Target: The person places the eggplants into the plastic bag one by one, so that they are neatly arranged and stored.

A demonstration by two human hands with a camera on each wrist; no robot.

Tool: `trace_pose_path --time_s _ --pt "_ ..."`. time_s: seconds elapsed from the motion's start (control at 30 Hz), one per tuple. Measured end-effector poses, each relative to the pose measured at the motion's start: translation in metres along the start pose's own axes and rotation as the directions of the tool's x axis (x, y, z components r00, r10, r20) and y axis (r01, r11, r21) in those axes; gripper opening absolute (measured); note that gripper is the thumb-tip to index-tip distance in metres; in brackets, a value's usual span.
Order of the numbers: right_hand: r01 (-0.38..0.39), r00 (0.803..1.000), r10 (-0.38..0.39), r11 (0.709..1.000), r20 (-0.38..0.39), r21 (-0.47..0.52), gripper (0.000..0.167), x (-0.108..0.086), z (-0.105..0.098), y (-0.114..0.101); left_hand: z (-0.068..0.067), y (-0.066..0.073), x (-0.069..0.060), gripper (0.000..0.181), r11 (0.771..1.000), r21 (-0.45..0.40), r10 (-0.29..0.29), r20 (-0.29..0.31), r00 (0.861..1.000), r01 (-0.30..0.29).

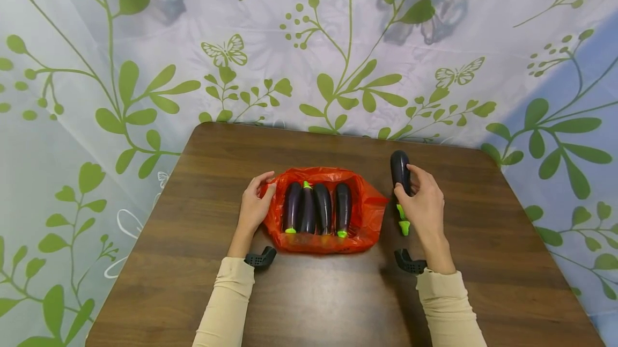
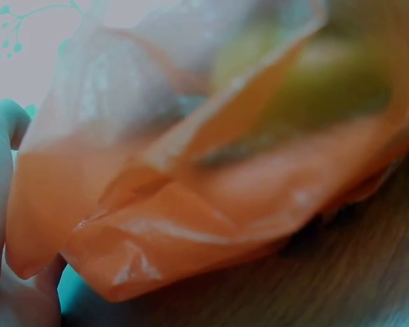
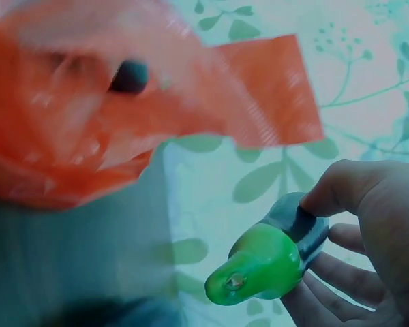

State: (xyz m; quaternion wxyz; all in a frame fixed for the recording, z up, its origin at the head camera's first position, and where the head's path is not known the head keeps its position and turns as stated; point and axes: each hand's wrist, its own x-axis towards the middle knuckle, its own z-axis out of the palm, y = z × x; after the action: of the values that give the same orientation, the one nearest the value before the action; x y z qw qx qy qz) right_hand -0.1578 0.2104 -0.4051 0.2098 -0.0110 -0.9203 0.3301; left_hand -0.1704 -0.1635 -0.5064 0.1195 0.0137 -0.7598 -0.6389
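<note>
A red plastic bag lies with its mouth wide on the table, and several dark purple eggplants sit side by side in it. My left hand pinches the bag's left rim between thumb and fingers; the left wrist view has the bag filling most of it. Right of the bag, my right hand grips another eggplant around its side. Its bright green cap points toward the right wrist camera. In the head view the hand partly hides this eggplant's lower body.
The brown wooden table extends on every side of the bag. Behind it hangs a pale cloth printed with green leaves and butterflies. Dark wrist camera mounts, left and right, stick inward from the wrists.
</note>
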Motion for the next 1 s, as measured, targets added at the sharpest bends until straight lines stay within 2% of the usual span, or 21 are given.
trace_pose_path --time_s 0.1,0.33,0.5,0.67,1.0 --pt "0.019 1.000 -0.019 1.000 -0.005 0.012 0.050 -0.001 -0.003 -0.008 0.000 0.001 0.000 0.036 1.000 -0.005 -0.003 -0.003 1.000 0.003" --pt "0.080 0.997 -0.079 0.994 -0.012 0.076 0.050 -0.006 -0.007 -0.028 -0.003 0.040 -0.014 0.036 1.000 -0.007 0.009 -0.001 1.000 -0.009" --pt "0.121 0.992 -0.122 0.985 0.002 0.122 0.050 -0.010 -0.002 -0.041 -0.003 0.039 -0.015 0.036 0.999 -0.011 0.034 -0.010 0.999 -0.034" --pt "0.130 0.990 -0.137 0.978 0.037 0.165 0.051 -0.014 0.002 -0.052 -0.002 0.040 -0.015 0.036 0.998 -0.037 0.049 -0.013 0.999 -0.049" --pt "0.162 0.981 -0.182 0.957 0.062 0.241 0.053 -0.020 0.008 -0.074 0.000 0.038 -0.014 0.037 0.999 -0.040 0.004 -0.016 1.000 -0.005"
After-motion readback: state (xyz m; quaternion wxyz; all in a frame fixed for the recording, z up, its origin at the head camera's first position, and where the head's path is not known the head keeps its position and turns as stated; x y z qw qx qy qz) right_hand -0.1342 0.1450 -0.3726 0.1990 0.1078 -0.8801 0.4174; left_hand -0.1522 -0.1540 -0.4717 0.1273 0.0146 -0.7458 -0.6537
